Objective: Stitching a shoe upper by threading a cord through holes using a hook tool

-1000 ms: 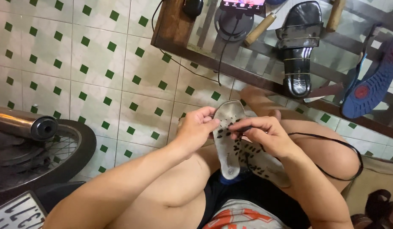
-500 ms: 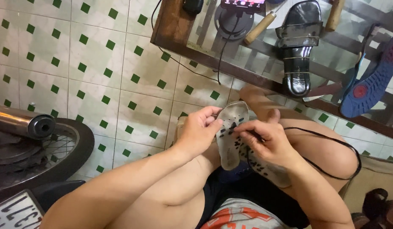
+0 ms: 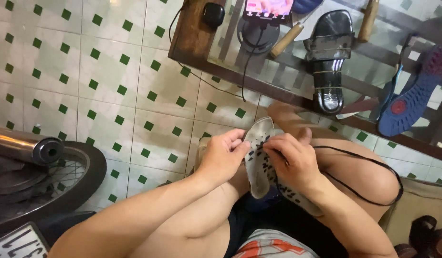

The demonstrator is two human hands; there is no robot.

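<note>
black sandal (image 3: pixel 329 62) on glass table (image 3: pixel 192 43); blue sole (image 3: pixel 412 100); wheel (image 3: pixel 44 191).

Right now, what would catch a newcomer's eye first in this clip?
At centre, the left hand and right hand grip a pale spotted insole over the person's lap. Above them, a glossy black sandal lies on a glass-topped table, with a blue shoe sole at its right end. A motorcycle wheel fills the lower left.
</note>
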